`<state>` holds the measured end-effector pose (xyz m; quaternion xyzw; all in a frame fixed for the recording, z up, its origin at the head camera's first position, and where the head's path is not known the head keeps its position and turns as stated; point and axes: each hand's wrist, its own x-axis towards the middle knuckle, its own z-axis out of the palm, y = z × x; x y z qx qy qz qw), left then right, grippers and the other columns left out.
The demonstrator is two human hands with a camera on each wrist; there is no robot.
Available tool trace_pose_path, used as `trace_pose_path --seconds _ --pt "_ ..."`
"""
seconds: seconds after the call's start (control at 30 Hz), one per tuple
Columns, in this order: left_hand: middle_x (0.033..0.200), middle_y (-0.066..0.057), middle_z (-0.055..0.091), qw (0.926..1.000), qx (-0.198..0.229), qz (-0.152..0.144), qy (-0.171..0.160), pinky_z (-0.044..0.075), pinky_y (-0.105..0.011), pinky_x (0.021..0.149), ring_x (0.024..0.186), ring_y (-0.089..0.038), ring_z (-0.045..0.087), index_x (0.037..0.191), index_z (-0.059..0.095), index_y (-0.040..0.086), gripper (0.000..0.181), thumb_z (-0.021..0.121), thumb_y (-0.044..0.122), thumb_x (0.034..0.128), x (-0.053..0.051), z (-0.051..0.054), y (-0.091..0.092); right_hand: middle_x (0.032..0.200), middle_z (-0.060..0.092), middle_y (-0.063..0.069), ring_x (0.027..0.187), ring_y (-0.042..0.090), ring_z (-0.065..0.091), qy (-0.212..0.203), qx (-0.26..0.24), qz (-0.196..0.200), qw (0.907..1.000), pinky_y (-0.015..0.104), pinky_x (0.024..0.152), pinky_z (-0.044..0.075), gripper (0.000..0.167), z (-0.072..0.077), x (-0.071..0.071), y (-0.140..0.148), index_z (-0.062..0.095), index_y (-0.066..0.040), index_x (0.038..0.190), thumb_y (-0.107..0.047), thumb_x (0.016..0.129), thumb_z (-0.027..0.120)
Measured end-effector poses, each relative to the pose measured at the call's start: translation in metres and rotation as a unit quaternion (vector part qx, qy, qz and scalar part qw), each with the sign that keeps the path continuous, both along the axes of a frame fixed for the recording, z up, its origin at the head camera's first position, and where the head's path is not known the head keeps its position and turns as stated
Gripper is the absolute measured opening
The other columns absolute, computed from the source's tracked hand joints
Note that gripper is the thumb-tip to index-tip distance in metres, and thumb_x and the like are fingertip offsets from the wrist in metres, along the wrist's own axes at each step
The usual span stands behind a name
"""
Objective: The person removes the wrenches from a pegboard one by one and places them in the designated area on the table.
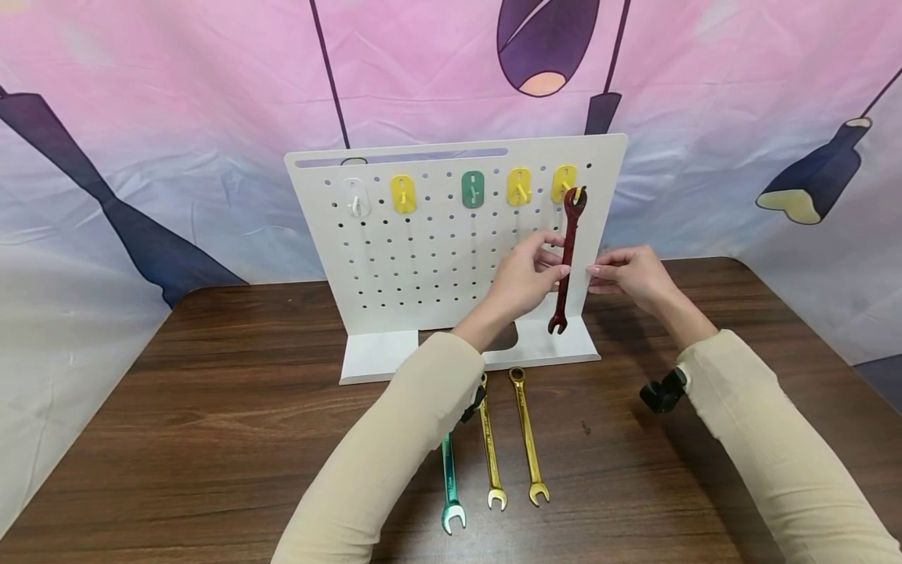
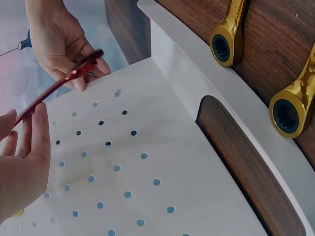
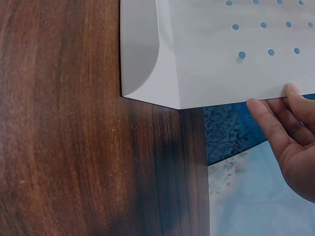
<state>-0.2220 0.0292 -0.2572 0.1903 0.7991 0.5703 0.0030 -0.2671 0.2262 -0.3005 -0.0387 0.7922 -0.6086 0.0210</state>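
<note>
My left hand [image 1: 524,274] pinches a dark red wrench [image 1: 568,251] between thumb and fingers, in front of the pegboard's right side. The wrench stands nearly upright, its upper end at the rightmost yellow hook [image 1: 564,182]; a bit of yellow shows through that end. In the left wrist view the red wrench [image 2: 54,88] passes between the left hand's thumb and fingers [image 2: 39,130]. My right hand [image 1: 630,274] holds the right edge of the white pegboard [image 1: 423,270]. In the right wrist view the right thumb lies over that edge, the other fingers [image 3: 270,125] beside it.
Further hooks along the board's top are white [image 1: 357,197], yellow [image 1: 403,194], green [image 1: 473,189] and yellow [image 1: 519,186]. On the brown table [image 1: 232,423] before the board lie a green wrench [image 1: 450,478] and two gold wrenches [image 1: 491,450], [image 1: 528,439], the green one partly behind my left sleeve.
</note>
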Motion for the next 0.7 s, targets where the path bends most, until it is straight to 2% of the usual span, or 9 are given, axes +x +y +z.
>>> trace_pose_path --seconds 0.1,0.33,0.47,0.7 --pt "0.09 -0.012 0.062 0.9998 0.021 -0.002 -0.006 0.056 -0.02 0.062 0.074 -0.015 0.06 0.113 0.054 0.003 0.027 0.059 0.0 0.0868 0.0016 0.0012 0.0017 0.089 0.058 0.012 0.073 0.02 0.065 -0.001 -0.005 -0.001 1.0 0.049 0.083 0.051 0.024 0.0001 -0.0001 -0.0002 0.058 0.018 0.102 -0.002 0.089 0.057" --pt "0.088 -0.013 0.062 0.9994 0.032 -0.01 -0.004 0.057 -0.025 0.063 0.072 -0.016 0.061 0.111 0.053 0.002 0.025 0.058 -0.002 0.0872 0.0056 0.0033 0.0028 0.086 0.057 0.009 0.072 0.017 0.065 -0.004 -0.006 0.009 0.9999 0.043 0.08 0.053 0.026 0.0028 0.0021 0.0009 0.056 0.02 0.103 -0.002 0.088 0.057" --pt "0.087 -0.014 0.063 0.999 0.04 -0.018 -0.003 0.057 -0.025 0.062 0.07 -0.017 0.062 0.11 0.052 0.001 0.024 0.057 -0.004 0.0868 0.0066 0.004 0.0039 0.086 0.057 0.008 0.072 0.016 0.066 -0.004 -0.003 0.017 0.9998 0.041 0.08 0.054 0.03 0.0038 0.0036 0.0011 0.052 0.022 0.106 -0.002 0.089 0.057" --pt "0.087 -0.015 0.062 0.9985 0.045 -0.031 -0.002 0.057 -0.021 0.059 0.07 -0.018 0.062 0.11 0.051 0.0 0.025 0.058 -0.004 0.0866 0.0081 0.0052 0.0043 0.083 0.059 0.008 0.072 0.018 0.066 -0.005 -0.017 0.016 0.9997 0.042 0.078 0.054 0.02 0.004 0.003 0.0011 0.059 0.017 0.098 0.0 0.088 0.057"
